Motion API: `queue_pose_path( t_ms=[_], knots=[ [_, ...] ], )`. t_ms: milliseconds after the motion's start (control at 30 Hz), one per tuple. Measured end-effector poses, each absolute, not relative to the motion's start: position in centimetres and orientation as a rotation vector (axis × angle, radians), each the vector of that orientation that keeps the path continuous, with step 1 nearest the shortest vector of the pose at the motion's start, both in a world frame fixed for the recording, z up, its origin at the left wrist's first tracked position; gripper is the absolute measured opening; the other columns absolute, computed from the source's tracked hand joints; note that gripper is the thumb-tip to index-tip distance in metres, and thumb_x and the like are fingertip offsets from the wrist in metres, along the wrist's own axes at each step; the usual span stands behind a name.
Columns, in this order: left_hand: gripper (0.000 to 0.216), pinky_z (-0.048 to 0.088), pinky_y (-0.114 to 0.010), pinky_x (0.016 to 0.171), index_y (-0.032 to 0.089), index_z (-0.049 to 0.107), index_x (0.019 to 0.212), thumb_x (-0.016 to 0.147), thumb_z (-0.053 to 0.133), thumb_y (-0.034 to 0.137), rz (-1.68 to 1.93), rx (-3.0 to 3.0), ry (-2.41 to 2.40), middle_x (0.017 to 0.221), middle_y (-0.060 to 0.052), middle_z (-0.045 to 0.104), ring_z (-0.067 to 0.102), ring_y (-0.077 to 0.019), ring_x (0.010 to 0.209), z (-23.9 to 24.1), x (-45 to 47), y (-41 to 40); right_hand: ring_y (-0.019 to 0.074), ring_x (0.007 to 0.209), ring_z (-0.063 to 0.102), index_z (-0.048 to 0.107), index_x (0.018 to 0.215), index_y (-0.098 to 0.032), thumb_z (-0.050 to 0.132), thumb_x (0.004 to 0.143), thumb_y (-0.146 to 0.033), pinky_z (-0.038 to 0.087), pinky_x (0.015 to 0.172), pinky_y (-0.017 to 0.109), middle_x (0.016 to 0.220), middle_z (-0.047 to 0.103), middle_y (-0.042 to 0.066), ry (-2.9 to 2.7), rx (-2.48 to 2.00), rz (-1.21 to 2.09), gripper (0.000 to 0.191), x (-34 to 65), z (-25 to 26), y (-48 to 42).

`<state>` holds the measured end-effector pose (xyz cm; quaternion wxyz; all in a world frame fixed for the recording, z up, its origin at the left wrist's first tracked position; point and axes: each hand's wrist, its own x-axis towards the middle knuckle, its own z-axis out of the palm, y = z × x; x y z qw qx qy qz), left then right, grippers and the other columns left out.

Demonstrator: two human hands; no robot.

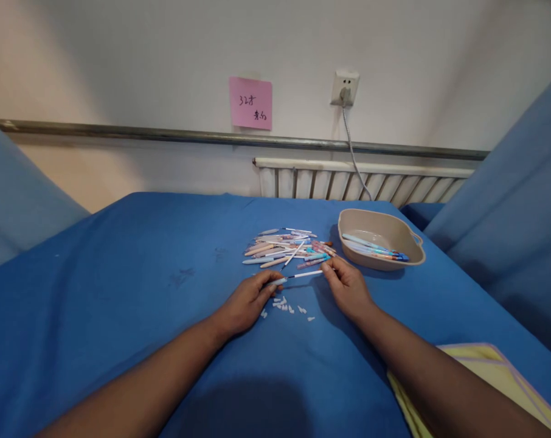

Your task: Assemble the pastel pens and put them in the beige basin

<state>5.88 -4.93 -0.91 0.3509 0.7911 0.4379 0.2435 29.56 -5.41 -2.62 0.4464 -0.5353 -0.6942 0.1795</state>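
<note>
My left hand is closed around a pale pen barrel, its end poking out past the fingertips. Between finger and thumb, my right hand pinches the far end of a white pen refill. The refill's dark tip points left and meets or nearly meets the barrel; I cannot tell if it is inside. Just beyond both hands lies a loose pile of pens and pen parts in white, peach, pink and blue. Several small white plastic pieces are scattered on the blue cloth below the hands.
A beige plastic basin with several pens inside stands at the right. Blue cloth covers the table. A yellow cloth lies near my right forearm. Behind are a radiator, a metal rail and a plugged-in cable.
</note>
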Motion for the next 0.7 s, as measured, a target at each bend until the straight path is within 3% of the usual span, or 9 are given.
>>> queue_pose_path(
  t_ms=[500, 700],
  knots=[
    [0.027, 0.045, -0.029, 0.086, 0.021, 0.059, 0.104, 0.092, 0.040, 0.035, 0.635, 2.091, 1.122, 0.100, -0.003, 0.065, 0.059, -0.0186, 0.092, -0.5, 6.0, -5.2, 0.0145, 0.066, 0.051, 0.055, 0.070, -0.019, 0.043, 0.088, -0.031, 0.037, 0.063, 0.025, 0.069, 0.057, 0.000, -1.765, -1.288, 0.448, 0.025, 29.2, -2.8, -5.4],
    [0.027, 0.044, -0.028, 0.087, 0.023, 0.059, 0.107, 0.092, 0.042, 0.035, 0.647, 2.166, 1.118, 0.106, -0.003, 0.064, 0.058, -0.0194, 0.097, -0.3, 6.1, -5.5, 0.0146, 0.067, 0.056, 0.057, 0.094, -0.019, 0.038, 0.092, -0.026, 0.040, 0.062, 0.024, 0.076, 0.061, 0.002, -1.814, -1.251, 0.561, 0.021, 28.3, -2.5, -6.4]
  ],
)
